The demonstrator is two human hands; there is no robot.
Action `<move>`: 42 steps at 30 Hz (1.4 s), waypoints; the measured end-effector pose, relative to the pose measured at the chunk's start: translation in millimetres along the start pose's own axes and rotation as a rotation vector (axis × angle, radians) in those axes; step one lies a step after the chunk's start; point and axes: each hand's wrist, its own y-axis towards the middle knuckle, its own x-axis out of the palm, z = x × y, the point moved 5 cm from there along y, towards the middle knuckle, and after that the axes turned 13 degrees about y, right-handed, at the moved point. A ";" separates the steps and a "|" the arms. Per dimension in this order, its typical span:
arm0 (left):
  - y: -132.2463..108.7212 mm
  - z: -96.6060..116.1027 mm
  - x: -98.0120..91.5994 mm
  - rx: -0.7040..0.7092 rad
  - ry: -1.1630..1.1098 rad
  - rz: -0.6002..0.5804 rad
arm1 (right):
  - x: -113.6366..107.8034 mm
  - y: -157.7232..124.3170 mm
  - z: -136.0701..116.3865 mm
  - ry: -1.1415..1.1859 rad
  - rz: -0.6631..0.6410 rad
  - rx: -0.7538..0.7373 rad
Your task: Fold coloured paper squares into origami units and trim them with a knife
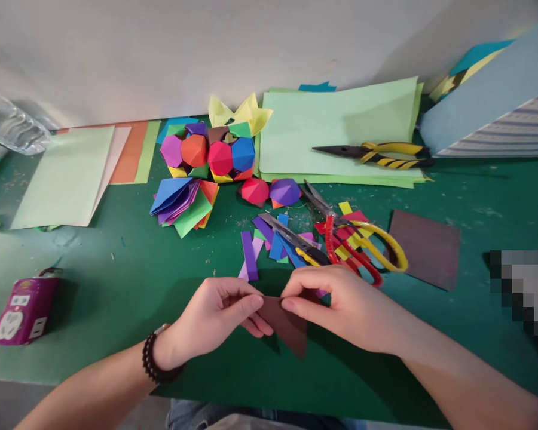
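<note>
A folded dark brown paper [289, 325] hangs between my hands near the table's front edge, one corner pointing down. My left hand [226, 313] pinches its upper left part between thumb and fingers. The upper right part is pinched by my right hand [336, 304]. Just beyond my hands lie coloured paper strips [250, 257], a utility knife [291, 239] and scissors with red and yellow handles [354, 239]. A flat brown sheet [425, 248] rests to the right of the scissors.
Folded paper shapes [207, 152] and a fanned paper stack [186, 203] stand toward the back. Pliers [372, 154] lie on light green sheets [323, 119]. Further left are pale sheets [67, 179], a purple box [24, 310] and a clear plastic bottle [13, 119]. A blue box [488, 101] occupies the back right.
</note>
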 end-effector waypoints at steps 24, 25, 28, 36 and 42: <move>7.6 -3.0 -4.3 -0.046 -0.112 -0.116 | 11.4 6.0 4.8 0.338 -0.267 0.078; 8.1 -3.8 -4.9 -0.052 -0.127 -0.128 | 10.1 5.6 4.1 0.305 -0.248 0.066; 9.0 -6.0 -5.0 -0.077 -0.164 -0.177 | 8.9 3.9 2.0 0.261 -0.208 0.039; 9.1 -0.6 -13.6 -0.067 -0.009 -0.092 | 3.0 0.9 6.0 0.143 -0.137 0.080; 4.9 9.3 -14.2 -0.043 0.099 0.024 | 3.2 -1.6 -7.8 -0.076 -0.052 -0.134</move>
